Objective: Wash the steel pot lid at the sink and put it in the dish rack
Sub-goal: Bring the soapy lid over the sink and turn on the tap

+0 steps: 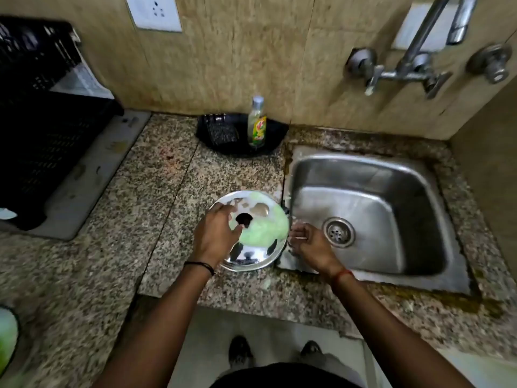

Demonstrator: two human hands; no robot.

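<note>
Steel and smeared with green soap, the pot lid (253,233) lies flat on the granite counter (156,208) just left of the sink (372,214), so the soaping step looks in hand and a rinse in the basin comes next. The left hand (216,236) rests spread on the lid's left side, fingers (226,211) open on its surface. The right hand (310,247) hovers at the sink's near-left rim just right of the lid, fingers loosely curled, holding nothing I can make out.

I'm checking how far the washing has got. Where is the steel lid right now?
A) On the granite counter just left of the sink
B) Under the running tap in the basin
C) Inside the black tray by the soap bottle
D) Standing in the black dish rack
A: the steel lid, smeared with green soap, lies on the granite counter beside the sink, under the left hand.
</note>
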